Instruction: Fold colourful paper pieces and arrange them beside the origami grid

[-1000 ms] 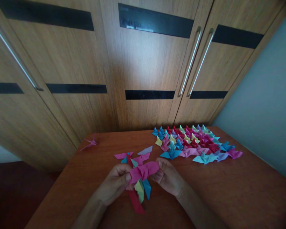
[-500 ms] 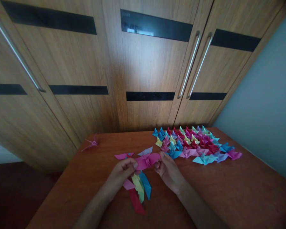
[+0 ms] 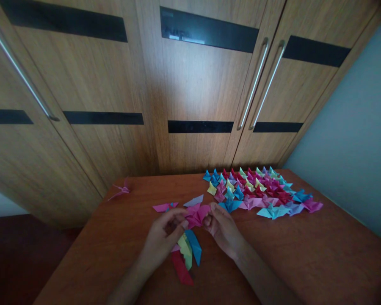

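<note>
Between my two hands is a folded pink paper piece (image 3: 197,215), held up over the table. My left hand (image 3: 167,231) pinches its left end between thumb and fingers. The right end sits in the fingertips of my right hand (image 3: 220,228). Just below and behind my left hand lie folded strips: a blue one (image 3: 194,246), a yellow one (image 3: 186,250) and a red one (image 3: 181,267), with a light pink one partly hidden by the hand. Beyond my hands are a lilac piece (image 3: 194,201) and a pink piece (image 3: 165,207).
Rows of folded paper pieces in many colours (image 3: 249,190) cover the back right of the brown table (image 3: 114,241). A pink stringy piece (image 3: 122,189) lies at the back left. Wooden cabinet doors (image 3: 193,84) stand behind the table.
My left hand has shifted slightly right and its fingers have moved further over the pink piece. The piece looks more bunched, with its flaps raised. The light pink strip is more covered.
</note>
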Tool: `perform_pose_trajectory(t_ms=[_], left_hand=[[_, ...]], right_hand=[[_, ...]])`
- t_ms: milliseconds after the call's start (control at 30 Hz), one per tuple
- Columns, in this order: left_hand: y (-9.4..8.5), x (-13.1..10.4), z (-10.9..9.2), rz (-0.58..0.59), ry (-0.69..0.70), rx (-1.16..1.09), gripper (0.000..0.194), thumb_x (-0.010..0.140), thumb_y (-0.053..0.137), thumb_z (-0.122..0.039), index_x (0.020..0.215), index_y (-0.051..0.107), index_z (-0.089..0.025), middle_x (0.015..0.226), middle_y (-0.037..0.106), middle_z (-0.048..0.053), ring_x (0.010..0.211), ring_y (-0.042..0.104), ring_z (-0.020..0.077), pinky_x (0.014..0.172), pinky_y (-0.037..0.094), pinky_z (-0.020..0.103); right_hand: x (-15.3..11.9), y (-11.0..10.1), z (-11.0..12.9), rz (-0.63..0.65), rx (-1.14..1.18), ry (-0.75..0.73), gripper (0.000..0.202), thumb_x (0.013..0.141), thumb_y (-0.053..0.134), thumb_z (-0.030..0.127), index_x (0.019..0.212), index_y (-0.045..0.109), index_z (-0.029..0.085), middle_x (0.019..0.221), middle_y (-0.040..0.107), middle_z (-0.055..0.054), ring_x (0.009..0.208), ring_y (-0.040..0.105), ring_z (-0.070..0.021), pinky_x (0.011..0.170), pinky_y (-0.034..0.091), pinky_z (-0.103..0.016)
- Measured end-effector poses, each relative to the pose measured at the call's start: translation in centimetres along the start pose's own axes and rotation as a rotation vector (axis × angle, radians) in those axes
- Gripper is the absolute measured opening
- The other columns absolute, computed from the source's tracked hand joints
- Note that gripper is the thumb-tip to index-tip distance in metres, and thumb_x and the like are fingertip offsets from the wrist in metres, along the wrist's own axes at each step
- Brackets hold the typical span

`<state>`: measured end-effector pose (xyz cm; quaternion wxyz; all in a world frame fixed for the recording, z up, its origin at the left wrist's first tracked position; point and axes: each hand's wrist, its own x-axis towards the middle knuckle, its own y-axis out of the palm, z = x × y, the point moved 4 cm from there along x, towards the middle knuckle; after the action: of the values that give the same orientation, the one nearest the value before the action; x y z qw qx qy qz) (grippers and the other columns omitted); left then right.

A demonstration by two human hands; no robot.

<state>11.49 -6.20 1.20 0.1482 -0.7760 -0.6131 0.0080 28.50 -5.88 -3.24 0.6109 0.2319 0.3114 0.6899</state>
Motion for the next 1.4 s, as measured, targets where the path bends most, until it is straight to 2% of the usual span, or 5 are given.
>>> perform_pose_trajectory(t_ms=[100, 500, 1100, 1233, 1400], left_hand=[[0.6, 0.0, 0.2, 0.021, -0.047, -0.084, 0.018, 0.076, 0.065, -0.03, 0.09, 0.068, -0.019, 0.074, 0.065, 0.001, 0.065, 0.057, 0.0143, 0.058, 0.044, 0.022], [1.2, 0.1, 1.7, -0.149, -0.231, -0.306, 0.02, 0.07, 0.071, -0.029, 0.086, 0.07, -0.017, 0.075, 0.068, 0.002, 0.063, 0.058, 0.0127, 0.056, 0.045, 0.019], [0.2, 0.1, 0.7, -0.212, -0.157, -0.188, 0.019, 0.072, 0.069, -0.033, 0.083, 0.071, -0.018, 0.075, 0.072, 0.002, 0.064, 0.063, 0.0151, 0.058, 0.048, 0.023], [-0.4, 0.3, 0.5, -0.222, -0.105, -0.126, 0.016, 0.073, 0.068, -0.031, 0.082, 0.071, -0.019, 0.082, 0.073, 0.003, 0.073, 0.065, 0.0166, 0.066, 0.05, 0.024], [-0.6, 0.3, -0.4, -0.191, 0.029, 0.062, 0.015, 0.078, 0.063, -0.03, 0.085, 0.071, -0.02, 0.086, 0.072, 0.004, 0.08, 0.065, 0.0193, 0.071, 0.051, 0.028]], right_hand=[[0.0, 0.0, -0.2, 0.007, -0.012, -0.005, 0.025, 0.079, 0.067, 0.039, 0.071, 0.056, 0.018, 0.064, 0.057, 0.003, 0.058, 0.052, -0.0091, 0.053, 0.036, -0.021], [0.1, -0.3, -0.6, 0.01, -0.018, -0.011, 0.024, 0.081, 0.065, 0.038, 0.07, 0.056, 0.018, 0.065, 0.056, 0.002, 0.057, 0.049, -0.0091, 0.054, 0.034, -0.023], [0.1, -0.3, -0.2, -0.055, -0.063, 0.011, 0.026, 0.074, 0.07, 0.041, 0.07, 0.056, 0.019, 0.068, 0.059, 0.002, 0.056, 0.048, -0.0092, 0.053, 0.036, -0.021], [0.1, -0.6, -0.1, -0.079, -0.283, -0.006, 0.024, 0.082, 0.058, 0.04, 0.071, 0.056, 0.019, 0.068, 0.058, 0.001, 0.055, 0.048, -0.0095, 0.052, 0.034, -0.021], [-0.3, -0.2, -1.0, 0.027, -0.943, -0.153, 0.019, 0.082, 0.053, 0.028, 0.067, 0.06, 0.02, 0.062, 0.058, 0.001, 0.056, 0.051, -0.0121, 0.054, 0.032, -0.023]])
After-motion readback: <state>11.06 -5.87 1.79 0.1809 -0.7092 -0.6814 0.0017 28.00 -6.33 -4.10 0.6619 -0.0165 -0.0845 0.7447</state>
